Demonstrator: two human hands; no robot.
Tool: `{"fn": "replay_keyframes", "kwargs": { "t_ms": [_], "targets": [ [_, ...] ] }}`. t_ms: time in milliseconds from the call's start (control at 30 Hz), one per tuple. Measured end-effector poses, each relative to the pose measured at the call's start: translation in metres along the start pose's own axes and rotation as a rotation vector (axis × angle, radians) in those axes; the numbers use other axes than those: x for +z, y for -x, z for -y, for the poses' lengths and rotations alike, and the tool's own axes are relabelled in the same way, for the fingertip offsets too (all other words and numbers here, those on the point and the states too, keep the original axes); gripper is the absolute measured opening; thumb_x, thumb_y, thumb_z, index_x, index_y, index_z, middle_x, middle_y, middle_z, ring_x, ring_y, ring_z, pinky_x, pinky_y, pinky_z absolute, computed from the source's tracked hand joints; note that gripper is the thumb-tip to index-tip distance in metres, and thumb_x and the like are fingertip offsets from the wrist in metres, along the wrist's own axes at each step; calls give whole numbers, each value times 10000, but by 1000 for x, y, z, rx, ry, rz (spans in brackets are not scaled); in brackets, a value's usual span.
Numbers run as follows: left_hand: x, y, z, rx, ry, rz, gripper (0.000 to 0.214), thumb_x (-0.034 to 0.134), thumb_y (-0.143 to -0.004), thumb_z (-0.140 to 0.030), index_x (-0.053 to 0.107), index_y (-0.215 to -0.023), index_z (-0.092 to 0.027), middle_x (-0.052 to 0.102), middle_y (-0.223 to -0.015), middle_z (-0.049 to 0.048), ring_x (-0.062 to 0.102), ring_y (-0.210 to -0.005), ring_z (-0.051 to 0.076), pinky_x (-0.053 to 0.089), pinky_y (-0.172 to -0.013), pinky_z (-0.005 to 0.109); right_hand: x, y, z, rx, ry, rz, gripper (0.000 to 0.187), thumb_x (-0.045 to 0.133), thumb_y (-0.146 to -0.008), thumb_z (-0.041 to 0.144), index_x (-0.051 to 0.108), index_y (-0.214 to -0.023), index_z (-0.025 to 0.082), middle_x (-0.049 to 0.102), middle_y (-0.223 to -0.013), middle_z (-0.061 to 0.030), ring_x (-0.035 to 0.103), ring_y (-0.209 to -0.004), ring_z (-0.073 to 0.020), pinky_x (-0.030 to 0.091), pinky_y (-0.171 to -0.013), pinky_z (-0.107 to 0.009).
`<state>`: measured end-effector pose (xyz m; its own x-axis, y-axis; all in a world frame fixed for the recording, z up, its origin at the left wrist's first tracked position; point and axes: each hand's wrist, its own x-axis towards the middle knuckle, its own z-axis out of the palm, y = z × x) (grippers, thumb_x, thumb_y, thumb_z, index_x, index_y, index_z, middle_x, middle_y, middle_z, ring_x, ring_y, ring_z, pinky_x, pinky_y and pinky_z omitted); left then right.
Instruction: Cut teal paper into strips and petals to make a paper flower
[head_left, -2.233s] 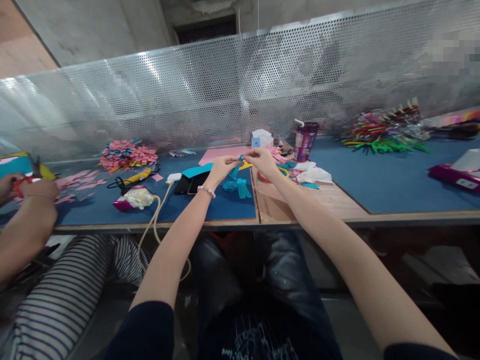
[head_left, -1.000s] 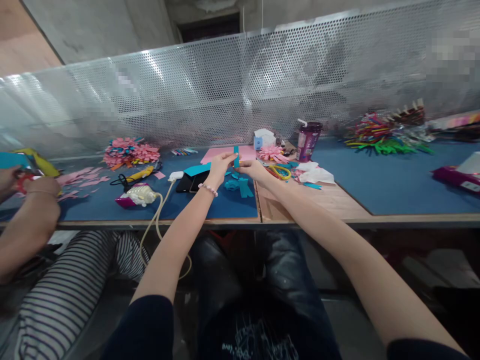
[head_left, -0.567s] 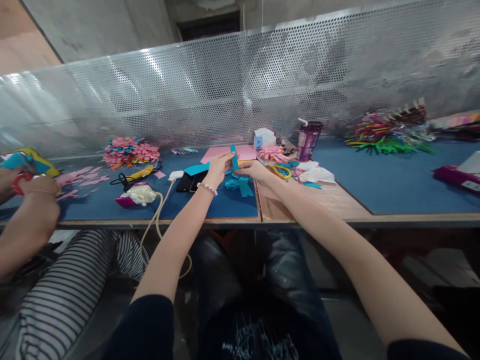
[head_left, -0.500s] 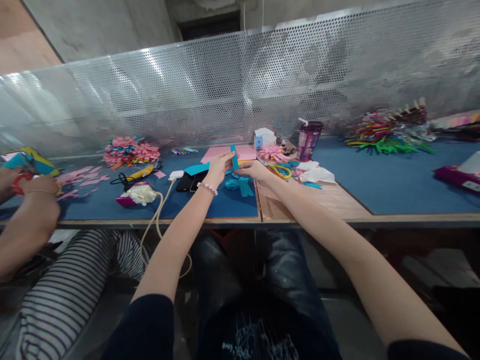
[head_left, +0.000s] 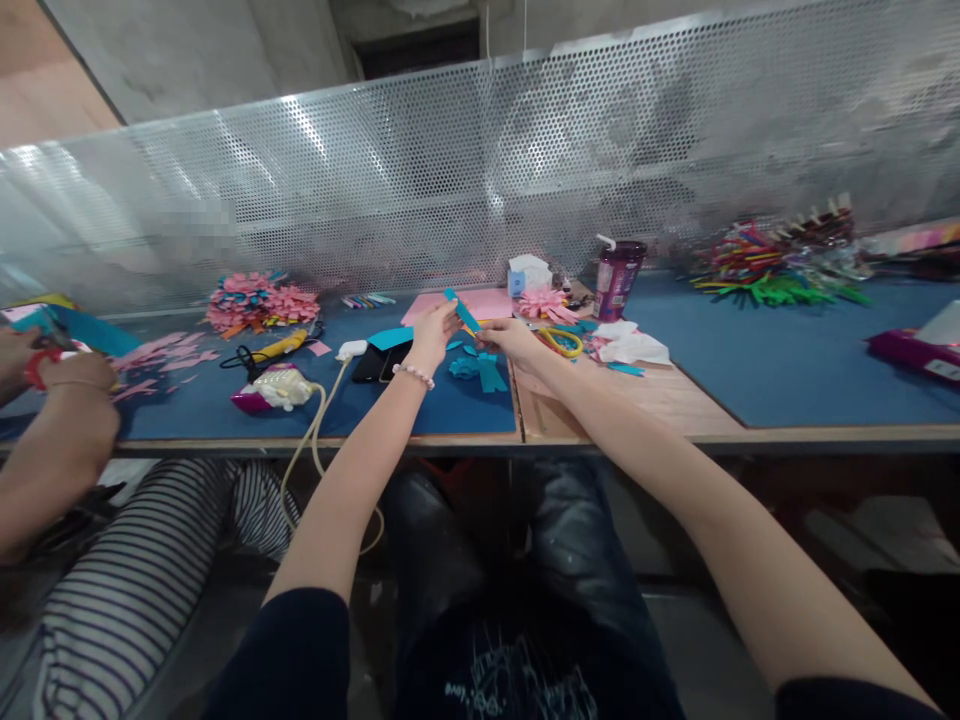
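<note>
Between both hands a strip of teal paper [head_left: 466,316] is held slantwise above the table. My left hand [head_left: 435,332], with a beaded bracelet at its wrist, pinches the strip near its upper part. The fingers of my right hand [head_left: 508,338] are closed on the strip's lower right end. Just below the hands lie cut teal paper pieces [head_left: 491,374] and a curled teal paper clump [head_left: 463,369]. Under my left wrist area are a larger teal sheet [head_left: 390,338] and a black phone [head_left: 369,368]. Yellow-handled scissors [head_left: 564,343] rest to the right of my right hand.
A dark cup with straw [head_left: 619,280], crumpled tissue [head_left: 634,345] and pink paper sheet [head_left: 495,302] lie around. Leftward are a glue gun [head_left: 281,346], a cable [head_left: 319,425], pink paper flowers [head_left: 259,302] and a co-worker's hand [head_left: 75,372] with red-handled scissors. A perforated metal panel [head_left: 405,180] stands behind.
The teal strip has turned from nearly upright to a slant, its top leaning left. My right hand now closes on its lower end. At left, the co-worker's teal paper has shifted.
</note>
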<state>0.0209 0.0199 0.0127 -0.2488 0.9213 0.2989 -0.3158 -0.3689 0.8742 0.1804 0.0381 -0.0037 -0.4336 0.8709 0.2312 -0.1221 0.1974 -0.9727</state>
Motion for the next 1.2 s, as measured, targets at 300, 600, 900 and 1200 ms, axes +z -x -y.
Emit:
{"fn": "replay_keyframes", "kwargs": {
  "t_ms": [300,600,900,1200],
  "targets": [
    [-3,-3,2,7,29,-46,155,723,-744,-283,636,-823,-182,691,-986,80,653,-961,190,517,-845,339,-4,-9,-4,34,-192,-96,67,704,-731,125,643,-705,119,644,-603,-18,585,-545,-88,480,-541,-197],
    [-2,0,0,5,24,-56,206,759,-713,-305,628,-821,-189,665,-977,72,625,-1002,192,493,-809,307,-7,-6,0,-9,-236,-178,106,714,-747,138,632,-682,122,644,-641,-21,574,-561,-81,488,-594,-216],
    [1,2,-1,87,-46,-85,218,765,-699,-315,639,-823,-188,665,-908,62,636,-918,174,485,-764,287,-11,-8,0,-58,-248,-241,115,728,-740,196,643,-711,124,621,-656,-2,553,-585,-78,463,-594,-209],
    [0,0,1,126,-93,-70,221,756,-715,-344,664,-836,-185,671,-933,77,637,-922,178,490,-781,303,-14,-8,1,-58,-210,-262,176,768,-703,254,643,-714,131,612,-640,-1,541,-579,-87,472,-625,-234]
  ]
}}
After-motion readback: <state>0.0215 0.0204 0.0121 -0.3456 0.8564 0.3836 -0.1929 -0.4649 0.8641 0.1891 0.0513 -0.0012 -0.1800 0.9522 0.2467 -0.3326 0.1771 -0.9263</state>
